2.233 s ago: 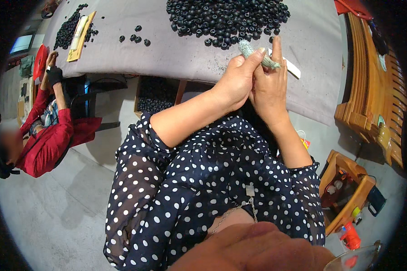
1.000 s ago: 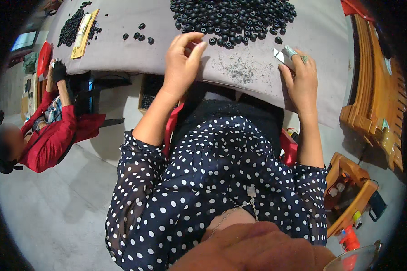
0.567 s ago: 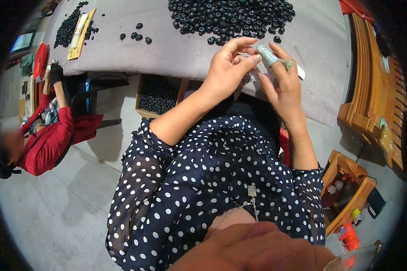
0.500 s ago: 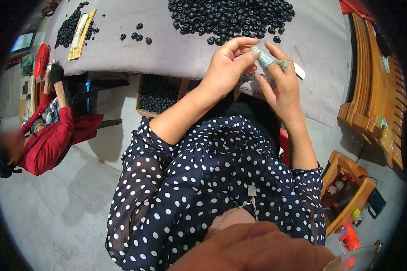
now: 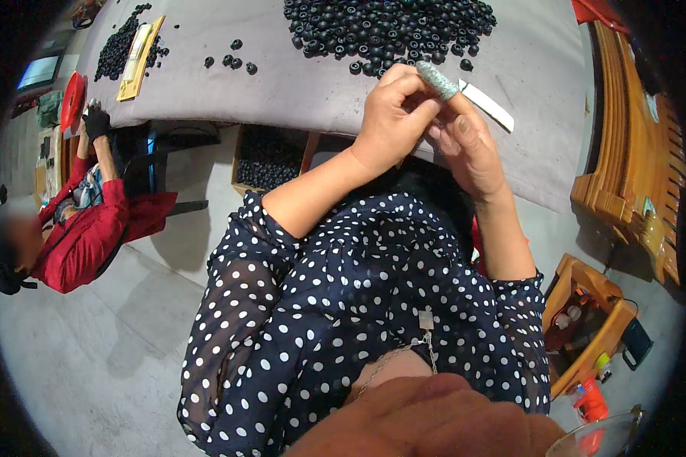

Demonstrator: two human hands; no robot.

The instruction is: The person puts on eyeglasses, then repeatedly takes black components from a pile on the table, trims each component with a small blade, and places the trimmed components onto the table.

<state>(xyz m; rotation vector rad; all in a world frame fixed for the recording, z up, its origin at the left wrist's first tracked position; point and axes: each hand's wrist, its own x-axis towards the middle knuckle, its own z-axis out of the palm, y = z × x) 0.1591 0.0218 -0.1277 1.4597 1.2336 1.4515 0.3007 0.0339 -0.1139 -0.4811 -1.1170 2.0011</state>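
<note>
A speckled grey-green wrap [image 5: 438, 81] covers the upper part of my right hand's index finger, which points up and to the left. My right hand [image 5: 476, 152] has that finger stretched out and the thumb raised apart from it; its other fingers are partly hidden. Against the base of the wrapped finger, my left hand [image 5: 392, 114] is closed, with thumb and fingertips pinched together. Whatever it pinches there is hidden. A white blade-like strip [image 5: 489, 107] lies on the table just beyond my right hand.
Black round beads [image 5: 389, 34] form a large heap beyond my hands, with several strays to the left. Smaller black pieces [image 5: 114, 57] lie by a yellow card [image 5: 139, 61]. A box of dark pieces [image 5: 270, 160] sits below the table edge. A co-worker [image 5: 84, 236] sits at left.
The wrap now sits smooth on my right index finger, where it looked loose and frayed before. My left fingers have moved down from its tip to its base, and more of the white strip shows.
</note>
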